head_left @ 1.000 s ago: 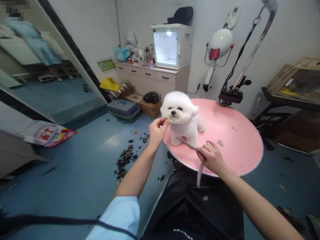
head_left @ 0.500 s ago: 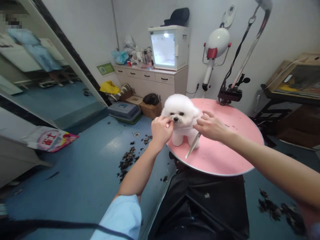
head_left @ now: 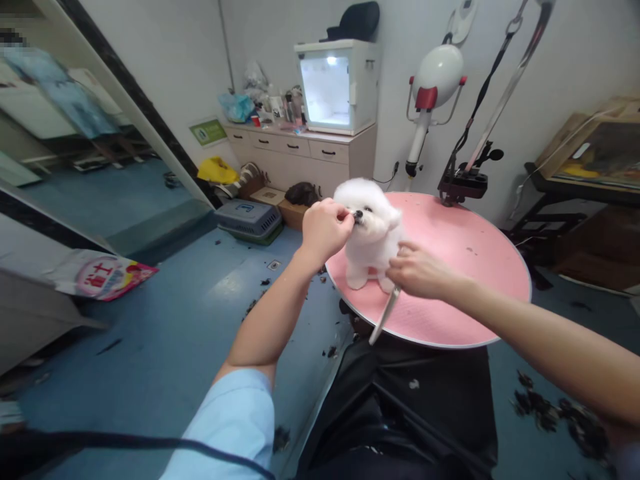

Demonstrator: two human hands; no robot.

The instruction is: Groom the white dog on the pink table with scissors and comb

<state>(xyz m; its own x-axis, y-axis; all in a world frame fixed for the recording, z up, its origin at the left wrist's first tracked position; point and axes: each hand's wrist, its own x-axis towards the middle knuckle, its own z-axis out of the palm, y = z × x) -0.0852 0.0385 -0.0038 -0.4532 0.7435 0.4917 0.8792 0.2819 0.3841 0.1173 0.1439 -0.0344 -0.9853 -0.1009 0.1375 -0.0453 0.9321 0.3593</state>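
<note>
A fluffy white dog [head_left: 369, 230] is on the round pink grooming table [head_left: 450, 293], its head turned and tipped up. At the side of its muzzle, the fingers of my left hand [head_left: 326, 228] are pinched together on the muzzle; the exact spot of the grip is hidden behind them. My right hand [head_left: 423, 270] is closed around the handles of a pair of grooming scissors [head_left: 385, 315], beside the dog's body. The blades point down and toward me, past the table's near edge, and look closed.
A grooming arm [head_left: 505, 93] with a black strap rises from the table's far edge. Behind stand a white dryer [head_left: 437, 77], a lit cabinet [head_left: 327, 90] and drawers [head_left: 295, 153]. Dark hair clippings [head_left: 545, 410] and a pet carrier [head_left: 249, 220] lie on the floor.
The dog's head has lifted and turned, with my left hand rising at its muzzle. My right hand has lowered a little, and the scissors now reach below the table rim.
</note>
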